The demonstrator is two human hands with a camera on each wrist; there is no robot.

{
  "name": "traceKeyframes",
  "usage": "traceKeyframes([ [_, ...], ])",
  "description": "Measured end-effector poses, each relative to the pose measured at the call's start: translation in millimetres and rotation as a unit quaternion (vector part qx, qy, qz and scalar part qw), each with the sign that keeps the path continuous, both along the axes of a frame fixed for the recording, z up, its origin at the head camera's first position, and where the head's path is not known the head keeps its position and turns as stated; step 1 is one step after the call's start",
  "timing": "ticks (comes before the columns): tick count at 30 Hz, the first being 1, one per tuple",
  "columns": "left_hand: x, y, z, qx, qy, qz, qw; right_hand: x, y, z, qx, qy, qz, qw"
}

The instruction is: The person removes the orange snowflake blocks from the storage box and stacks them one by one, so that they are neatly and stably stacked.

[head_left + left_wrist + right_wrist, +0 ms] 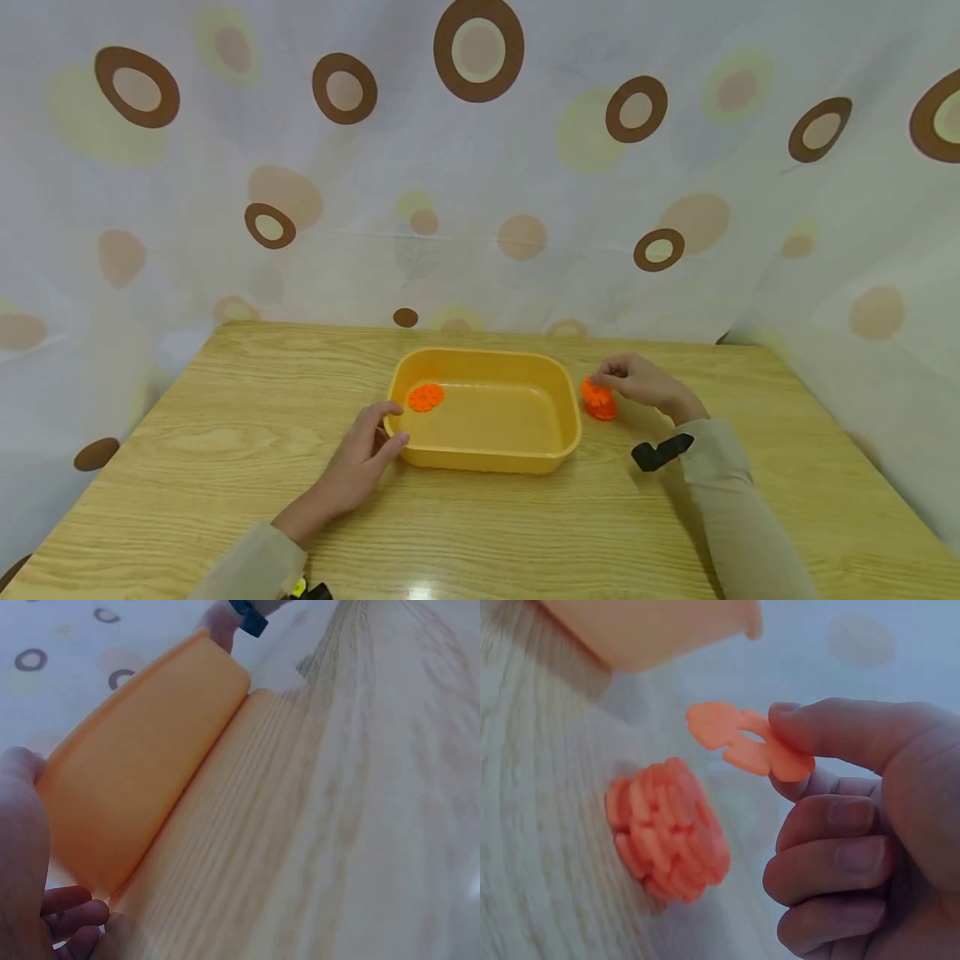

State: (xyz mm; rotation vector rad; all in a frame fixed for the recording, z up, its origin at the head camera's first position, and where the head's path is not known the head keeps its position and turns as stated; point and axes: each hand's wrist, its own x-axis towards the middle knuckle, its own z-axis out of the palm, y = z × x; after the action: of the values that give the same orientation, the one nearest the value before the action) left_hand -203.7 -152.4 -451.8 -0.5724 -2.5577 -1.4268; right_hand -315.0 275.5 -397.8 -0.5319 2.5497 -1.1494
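With thumb and forefinger my right hand (647,385) pinches an orange flower-shaped plastic disc (739,742); its other fingers are curled in. Below that disc a stack of similar orange discs (667,829) rests on the table, right of a yellow plastic basin (487,461). One orange disc (425,397) lies flat inside the basin at its left end. My left hand (358,458) holds the basin's front left corner, the thumb at the rim. In the left wrist view, its other fingers curl beside the basin's wall (142,765).
The basin stands on a wood-grain table (480,533). A pale patterned cloth (480,167) hangs behind the table and along both sides. A black strap (662,452) sits at the right wrist.
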Motion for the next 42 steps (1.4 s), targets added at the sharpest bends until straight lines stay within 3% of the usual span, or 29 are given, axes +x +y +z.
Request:
traceKeyframes([
  [15, 0.9, 1.9, 0.8, 0.001, 0.001, -0.004, 1.0, -3.9, 14, -19.0, 0.008, 0.006, -0.012, 0.9999],
  [30, -0.9, 0.4, 2.1, -0.004, 0.014, -0.004, 0.9999, -8.8, 16, -20.2, 0.005, 0.002, 0.007, 1.0],
  [42, -0.4, 0.4, 1.4, -0.008, 0.008, -0.003, 0.9999, -5.8, 12, -17.1, 0.005, -0.01, -0.02, 0.9997],
])
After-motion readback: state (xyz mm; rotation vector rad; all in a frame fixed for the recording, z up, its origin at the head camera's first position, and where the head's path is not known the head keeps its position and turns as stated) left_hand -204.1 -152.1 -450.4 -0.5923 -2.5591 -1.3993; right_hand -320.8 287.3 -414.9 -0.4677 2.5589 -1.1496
